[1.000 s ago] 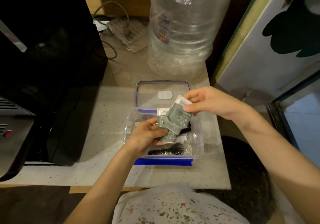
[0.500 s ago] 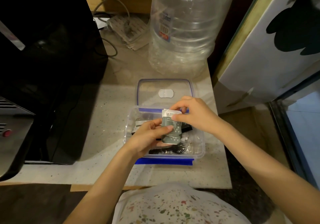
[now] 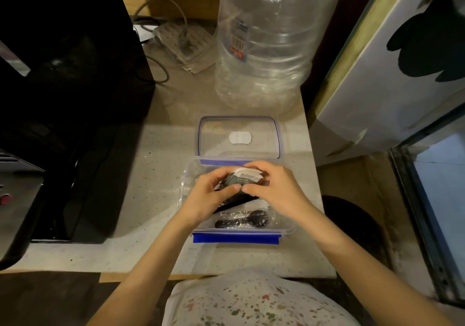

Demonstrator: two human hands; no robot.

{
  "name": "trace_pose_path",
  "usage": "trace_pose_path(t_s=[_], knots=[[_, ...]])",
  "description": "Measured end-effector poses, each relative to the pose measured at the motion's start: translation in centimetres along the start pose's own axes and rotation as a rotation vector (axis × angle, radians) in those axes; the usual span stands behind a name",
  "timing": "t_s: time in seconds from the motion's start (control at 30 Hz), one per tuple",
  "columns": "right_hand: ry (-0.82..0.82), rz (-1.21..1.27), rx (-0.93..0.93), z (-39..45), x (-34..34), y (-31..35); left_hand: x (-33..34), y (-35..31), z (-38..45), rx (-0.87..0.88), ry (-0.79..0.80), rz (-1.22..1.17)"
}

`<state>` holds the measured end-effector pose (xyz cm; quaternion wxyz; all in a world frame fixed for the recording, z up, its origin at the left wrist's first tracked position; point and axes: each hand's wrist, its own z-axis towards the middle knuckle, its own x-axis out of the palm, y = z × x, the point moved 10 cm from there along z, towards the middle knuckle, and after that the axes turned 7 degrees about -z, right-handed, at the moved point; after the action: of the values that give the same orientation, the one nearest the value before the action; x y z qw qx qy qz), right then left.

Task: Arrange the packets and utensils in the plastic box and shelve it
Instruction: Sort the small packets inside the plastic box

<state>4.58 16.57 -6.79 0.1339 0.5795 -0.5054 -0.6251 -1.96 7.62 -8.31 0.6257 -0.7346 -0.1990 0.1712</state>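
Both hands over the open box [image 3: 187, 187] on the counter [image 3: 156, 164]. Left hand [image 3: 207, 194] and right hand [image 3: 275, 187] close together, thumbs almost touching, fingers of both curled and clamped on the same small bundle of packets [image 3: 242, 178]. Packets grey-green with a white top edge, somewhat blurred, print not readable. Bundle held just above the box, over its far half; cannot tell whether touching the things below.

Inside the box, under the hands, black utensils [image 3: 241, 221] in clear wrap, lying along the near wall; one more dark piece slanting out from under the left hand. Blue clip [image 3: 236, 238] along the near side of the box.

Lid [image 3: 239, 137] flat on the counter just behind the box, clear with a blue rim and a white patch in the middle. Big clear bottle [image 3: 266, 43] upright behind the lid. Black appliance [image 3: 73, 79] to the left, near the box but apart. Power strip [image 3: 183, 41] with cable at the back of the counter. White door [image 3: 372, 79] with a dark shape to the right.
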Motion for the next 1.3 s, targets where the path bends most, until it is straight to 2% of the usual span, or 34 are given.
trace_pose_path(t_s=[0.1, 0.33, 0.43, 0.6, 0.73, 0.83, 1.0, 1.2, 1.3], knots=[[-0.049, -0.118, -0.065, -0.2, 0.4, 0.1, -0.5, -0.1, 0.0, 0.047, -0.033, 0.18], [-0.079, -0.146, -0.161, -0.6, 0.3, 1.4, -2.5, -0.9, -0.5, 0.081, -0.201, 0.549], [-0.066, -0.161, -0.183, -0.6, 0.4, 1.7, -2.3, -0.7, -0.5, 0.071, -0.157, 0.537], [0.012, -0.064, -0.018, -0.1, 1.1, -0.7, -1.8, 0.3, -0.1, 0.0, -0.112, 0.477], [0.034, -0.036, 0.067, 0.0, 1.4, -2.1, -2.4, 0.8, 0.0, -0.068, -0.164, 0.32], [0.034, -0.014, 0.112, 0.1, 1.5, -2.5, -2.6, 1.1, 0.0, -0.076, -0.203, 0.294], [0.016, -0.007, 0.123, 0.0, 1.7, -2.5, -2.9, 1.4, -0.1, -0.086, -0.24, 0.315], [-0.104, -0.019, 0.043, -0.1, 0.3, -1.4, -2.9, 0.5, -0.2, -0.044, -0.245, 0.334], [-0.111, -0.058, 0.028, -0.1, 0.3, -1.0, -2.4, 0.5, -0.1, -0.047, -0.221, 0.401]])
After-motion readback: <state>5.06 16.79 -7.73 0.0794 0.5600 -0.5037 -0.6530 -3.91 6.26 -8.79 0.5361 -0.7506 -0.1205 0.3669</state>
